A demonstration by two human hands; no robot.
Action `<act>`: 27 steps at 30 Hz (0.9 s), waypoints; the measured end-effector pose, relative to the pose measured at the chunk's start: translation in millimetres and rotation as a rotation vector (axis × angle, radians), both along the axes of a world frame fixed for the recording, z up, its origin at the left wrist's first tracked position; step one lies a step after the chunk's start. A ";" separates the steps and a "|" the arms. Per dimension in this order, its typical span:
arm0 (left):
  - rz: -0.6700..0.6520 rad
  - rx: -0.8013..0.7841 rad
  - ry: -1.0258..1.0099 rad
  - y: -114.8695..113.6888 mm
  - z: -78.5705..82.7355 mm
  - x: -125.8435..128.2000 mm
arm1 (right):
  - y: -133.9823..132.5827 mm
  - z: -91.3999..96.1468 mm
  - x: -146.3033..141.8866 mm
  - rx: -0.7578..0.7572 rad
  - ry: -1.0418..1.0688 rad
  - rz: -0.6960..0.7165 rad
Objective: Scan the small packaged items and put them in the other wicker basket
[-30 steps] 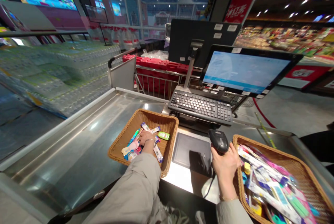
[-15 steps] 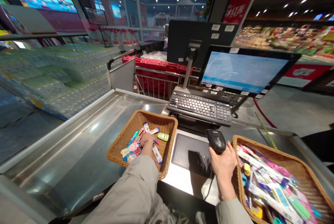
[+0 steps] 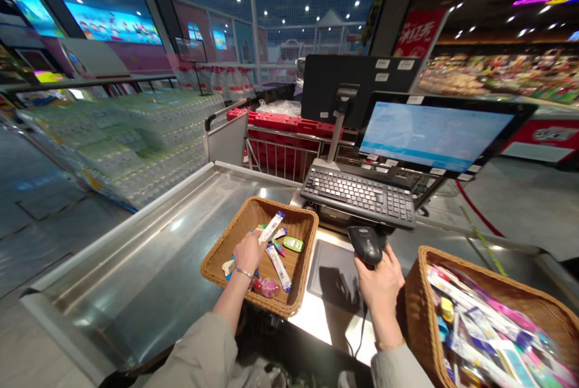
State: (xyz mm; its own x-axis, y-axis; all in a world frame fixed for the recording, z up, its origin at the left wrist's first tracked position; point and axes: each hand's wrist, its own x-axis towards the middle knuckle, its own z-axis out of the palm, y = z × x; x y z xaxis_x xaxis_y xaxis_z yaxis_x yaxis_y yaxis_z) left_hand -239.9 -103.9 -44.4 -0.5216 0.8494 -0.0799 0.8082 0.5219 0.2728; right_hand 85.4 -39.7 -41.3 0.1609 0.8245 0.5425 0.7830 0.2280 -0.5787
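Observation:
My left hand (image 3: 248, 253) is over the left wicker basket (image 3: 217, 255), its fingers closed on the end of a slim white packet with blue ends (image 3: 272, 227). Below it in the basket are another slim white packet (image 3: 279, 267), a green oval packet (image 3: 293, 244) and a pink-red item (image 3: 266, 287). Part of the contents is hidden by my hand. A black barcode scanner (image 3: 365, 245) is gripped in my right hand (image 3: 382, 282), above the grey pad (image 3: 332, 267) between the two baskets.
At the right, a second wicker basket (image 3: 414, 291) holds many packaged small goods. A keyboard (image 3: 357, 194) and a lit monitor (image 3: 436, 131) stand behind the pad. The metal counter (image 3: 149, 267) runs along the left. Stacked bottle packs (image 3: 136, 140) are beyond it.
My left hand has risen from among the goods in the left basket and now has a slim white packet in it. My right hand still holds the scanner. The view has shifted slightly.

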 end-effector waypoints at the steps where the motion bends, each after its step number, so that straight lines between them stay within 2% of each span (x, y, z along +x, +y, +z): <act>1: -0.020 0.076 0.041 -4.7 2.7 7.2 | -1.4 1.1 -2.5 0.000 -0.006 0.017; 5: -0.116 0.237 0.067 -7.2 7.2 38.6 | -10.3 8.8 -13.9 0.011 -0.045 0.084; 11: -0.310 0.403 0.033 12.2 10.8 68.2 | -25.4 19.9 -28.1 0.023 -0.149 0.136; 20: -0.384 0.469 -0.013 25.1 22.8 82.1 | -39.8 36.7 -41.9 -0.015 -0.221 0.178; 27: -0.417 0.571 0.071 31.2 12.6 83.5 | -40.6 39.4 -45.2 -0.030 -0.220 0.196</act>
State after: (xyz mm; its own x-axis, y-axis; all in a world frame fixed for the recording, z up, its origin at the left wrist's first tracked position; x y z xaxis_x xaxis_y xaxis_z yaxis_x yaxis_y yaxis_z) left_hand -156.4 -72.7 -31.8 -0.1317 0.8782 0.4598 0.9353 -0.0435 0.3511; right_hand 40.2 -80.2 -2.0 -0.1214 0.8444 0.5218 0.8332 0.3724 -0.4088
